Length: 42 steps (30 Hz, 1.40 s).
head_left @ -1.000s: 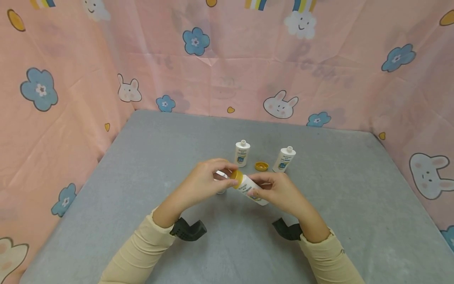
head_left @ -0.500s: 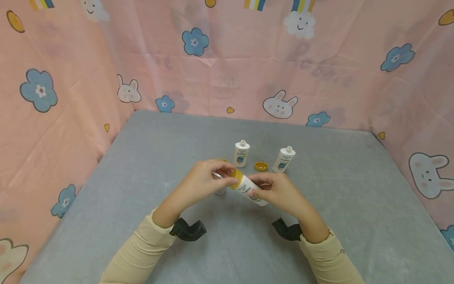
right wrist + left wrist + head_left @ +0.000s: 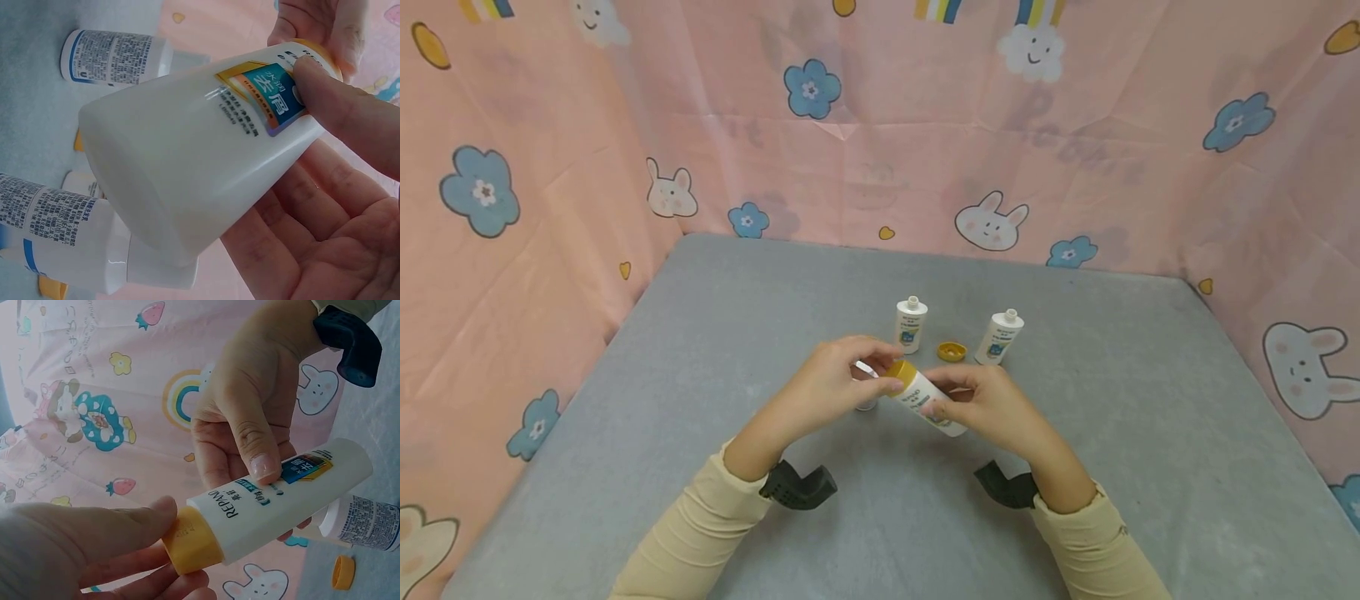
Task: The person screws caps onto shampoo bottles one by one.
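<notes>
A white shampoo bottle [image 3: 929, 407] with a yellow cap [image 3: 902, 375] is held tilted in front of me, cap end up and to the left. My left hand [image 3: 820, 385] pinches the cap between thumb and fingers. Around the bottle's body, my right hand [image 3: 996, 408] has its thumb on the label and its fingers behind. In the left wrist view, the yellow cap [image 3: 194, 540] sits at the bottle's end, the left thumb along it. The right wrist view shows the pale bottle base [image 3: 137, 181] toward the camera.
Two uncapped white bottles, one left [image 3: 912, 325] and one right [image 3: 1000, 337], stand farther back on the grey table [image 3: 760, 300]. Between them lies a loose yellow cap [image 3: 952, 352]. Another white bottle [image 3: 867, 405] is mostly hidden behind my left hand.
My left fingers have shifted slightly on the yellow cap. The right hand and the shampoo bottle stay almost in place.
</notes>
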Motion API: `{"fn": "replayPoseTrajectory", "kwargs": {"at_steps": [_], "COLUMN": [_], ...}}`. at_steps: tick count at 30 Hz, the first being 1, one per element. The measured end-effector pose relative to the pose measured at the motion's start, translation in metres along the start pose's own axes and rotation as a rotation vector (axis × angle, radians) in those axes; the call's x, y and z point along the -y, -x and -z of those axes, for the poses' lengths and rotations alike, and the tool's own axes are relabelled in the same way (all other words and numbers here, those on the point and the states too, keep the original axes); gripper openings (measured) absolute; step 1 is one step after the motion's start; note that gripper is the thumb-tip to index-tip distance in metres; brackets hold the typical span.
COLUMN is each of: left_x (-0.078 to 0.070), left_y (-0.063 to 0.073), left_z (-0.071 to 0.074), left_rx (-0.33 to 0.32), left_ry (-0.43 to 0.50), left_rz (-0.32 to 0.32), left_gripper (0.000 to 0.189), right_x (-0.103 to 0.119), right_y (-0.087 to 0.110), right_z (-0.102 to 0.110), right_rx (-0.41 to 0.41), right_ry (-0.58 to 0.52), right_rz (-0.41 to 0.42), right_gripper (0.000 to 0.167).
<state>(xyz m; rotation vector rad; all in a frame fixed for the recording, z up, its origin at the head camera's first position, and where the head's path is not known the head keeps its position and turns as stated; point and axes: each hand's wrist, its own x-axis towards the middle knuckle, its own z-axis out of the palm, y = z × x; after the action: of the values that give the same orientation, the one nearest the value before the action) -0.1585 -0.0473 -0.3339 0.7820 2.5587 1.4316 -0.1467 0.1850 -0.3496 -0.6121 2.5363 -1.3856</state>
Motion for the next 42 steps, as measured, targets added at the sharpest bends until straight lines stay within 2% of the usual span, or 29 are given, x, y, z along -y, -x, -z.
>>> {"fn": "replayPoseTrajectory", "kwargs": {"at_steps": [4, 9, 15, 21, 30, 42], "left_x": [0.0021, 0.0034, 0.0027, 0.0017, 0.0012, 0.0046], "left_y": [0.0, 0.0008, 0.0007, 0.0012, 0.0018, 0.0015], "left_z": [-0.0007, -0.0002, 0.0012, 0.0023, 0.0025, 0.0028], "left_rx": [0.004, 0.006, 0.011, 0.019, 0.022, 0.001], "left_ry": [-0.011, -0.007, -0.028, -0.048, -0.052, -0.042], "left_rz": [-0.056, -0.117, -0.11, -0.141, -0.144, -0.254], "left_gripper": [0.025, 0.026, 0.035, 0.028, 0.027, 0.023], "right_x": [-0.0003, -0.0002, -0.0001, 0.0006, 0.0011, -0.0009], "right_y": [0.0004, 0.0003, 0.0002, 0.0004, 0.0007, 0.0012], "right_z": [0.0001, 0.0001, 0.0004, 0.0002, 0.0006, 0.0033], "right_rx": [0.003, 0.001, 0.003, 0.009, 0.025, 0.057], "right_ry": [0.0, 0.006, 0.001, 0.0, -0.01, -0.068], "right_rz": [0.0, 0.005, 0.014, 0.004, 0.0, 0.048], "right_gripper": [0.033, 0.034, 0.033, 0.033, 0.034, 0.034]}}
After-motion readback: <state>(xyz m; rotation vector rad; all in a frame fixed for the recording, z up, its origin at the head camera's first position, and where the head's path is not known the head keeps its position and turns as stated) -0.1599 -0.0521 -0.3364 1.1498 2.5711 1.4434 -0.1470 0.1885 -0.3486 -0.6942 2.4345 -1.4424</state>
